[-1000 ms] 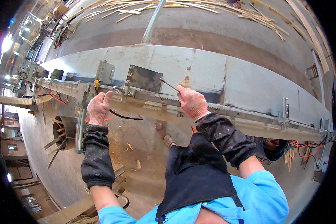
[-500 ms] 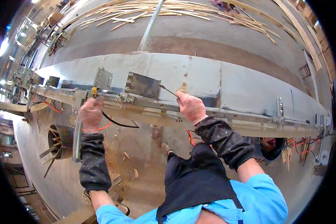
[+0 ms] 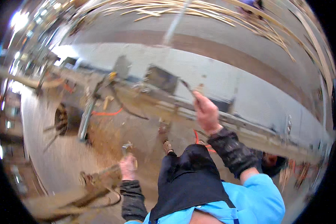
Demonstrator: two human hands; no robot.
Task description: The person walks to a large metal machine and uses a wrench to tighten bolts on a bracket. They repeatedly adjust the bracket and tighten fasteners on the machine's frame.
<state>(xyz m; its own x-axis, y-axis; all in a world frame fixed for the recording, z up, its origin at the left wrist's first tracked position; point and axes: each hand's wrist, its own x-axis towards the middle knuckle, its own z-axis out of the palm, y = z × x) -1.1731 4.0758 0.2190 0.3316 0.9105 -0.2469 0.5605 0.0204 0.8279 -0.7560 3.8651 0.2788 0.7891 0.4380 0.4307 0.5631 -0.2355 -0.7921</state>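
Observation:
Low and left of my apron, my left hand (image 3: 128, 167) is closed around a short tool with a silvery metal head (image 3: 127, 148); motion blur hides its exact kind. My right hand (image 3: 206, 112), above the near edge of the long metal bench (image 3: 265, 95), grips a thin dark metal rod (image 3: 187, 87). The rod's far end is at the right edge of an upright dark metal plate (image 3: 161, 79); whether they touch I cannot tell. Left of this plate are a smaller grey plate (image 3: 122, 66) and a yellow fitting (image 3: 112, 76).
A round bin (image 3: 65, 119) with wood strips stands at the left, near a slanted metal post (image 3: 86, 121). Wooden beams (image 3: 74, 196) lie lower left. Orange and black hoses hang below the bench. Long wood strips (image 3: 209, 15) cover the far floor, with a person beside them.
My left hand has dropped from the yellow fitting toward my body, carrying the metal-headed tool. My right hand keeps its grip on the rod. The whole view has shifted and tilted.

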